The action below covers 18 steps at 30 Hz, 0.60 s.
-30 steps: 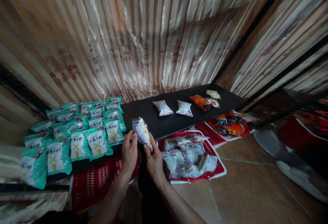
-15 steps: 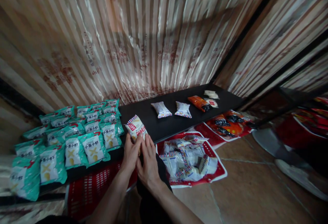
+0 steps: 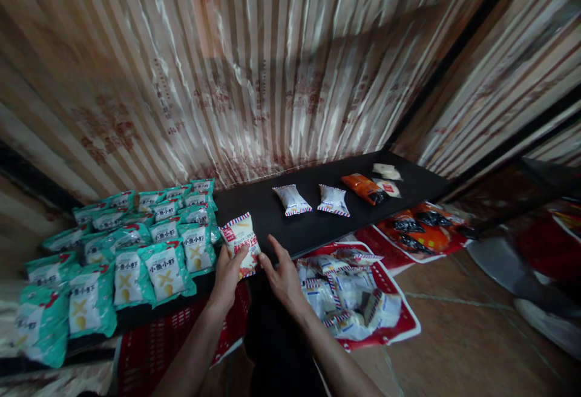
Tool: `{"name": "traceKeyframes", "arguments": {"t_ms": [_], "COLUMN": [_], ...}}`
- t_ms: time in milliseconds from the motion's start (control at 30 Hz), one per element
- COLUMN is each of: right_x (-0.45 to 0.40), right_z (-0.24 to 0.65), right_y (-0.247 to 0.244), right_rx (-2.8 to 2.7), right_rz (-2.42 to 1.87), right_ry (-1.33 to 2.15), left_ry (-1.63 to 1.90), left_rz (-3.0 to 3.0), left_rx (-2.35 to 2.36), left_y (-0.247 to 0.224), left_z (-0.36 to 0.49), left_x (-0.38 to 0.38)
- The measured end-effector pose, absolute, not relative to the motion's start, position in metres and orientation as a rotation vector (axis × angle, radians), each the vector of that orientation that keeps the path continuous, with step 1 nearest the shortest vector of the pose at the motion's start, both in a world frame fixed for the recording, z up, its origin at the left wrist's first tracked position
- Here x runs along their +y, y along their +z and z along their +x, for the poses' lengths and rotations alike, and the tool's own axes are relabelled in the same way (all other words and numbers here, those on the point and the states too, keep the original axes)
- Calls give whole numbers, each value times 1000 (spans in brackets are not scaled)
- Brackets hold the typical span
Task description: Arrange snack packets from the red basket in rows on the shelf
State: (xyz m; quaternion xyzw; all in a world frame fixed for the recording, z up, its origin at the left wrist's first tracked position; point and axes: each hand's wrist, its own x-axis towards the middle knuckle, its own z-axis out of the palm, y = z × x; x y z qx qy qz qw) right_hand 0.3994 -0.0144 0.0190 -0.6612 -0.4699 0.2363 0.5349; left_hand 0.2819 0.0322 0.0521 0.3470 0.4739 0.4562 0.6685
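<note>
- Across the back: a pleated, beige-and-brown striped curtain (image 3: pixel 263 82) with reddish floral print.
- Below it: a long, flat black shelf (image 3: pixel 299 233), crowded at the left, sparsely laid at middle and right.
- Along the left end: close rows of plump teal-and-white plastic packets (image 3: pixel 166 271). Looks, by judgement, well filled there.
- Below the front edge, at right: a red plastic basket with a white rim (image 3: pixel 403 325), heaped with white packets; by this, plenty left to lay out.
- Low at centre, both forearms reaching forward, wrists apart, hands facing each other.
- Right hand (image 3: pixel 287 282): fingers spread and empty, thumb pointing at the held packet's edge; cannot tell whether touching.
- Left hand (image 3: pixel 230 276): fingers closed around the packet's lower left side, thumb across its printed front.
- In that grip, over the shelf's front edge beside the teal rows: a pillow-shaped white plastic packet (image 3: pixel 244 241) with red lettering and red-and-blue striped ends, front upward, tilted.
- Mid-shelf, apart from each other: just two similar white packets (image 3: pixel 293 200), seemingly an early stage.
</note>
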Motion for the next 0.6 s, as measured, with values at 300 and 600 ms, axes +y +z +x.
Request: {"name": "traceKeyframes", "arguments": {"t_ms": [300, 600], "right_x": [16, 46], "right_z": [421, 426], "right_y": [34, 21], "right_rx": [-913, -908], "right_rz": [-1103, -1187], "right_ry": [1411, 1292], "left_ry": [950, 965], "left_rz": [766, 1007], "left_rx": [995, 1127], "left_y": [38, 28], "left_z": [283, 294], "left_x": [57, 91]}}
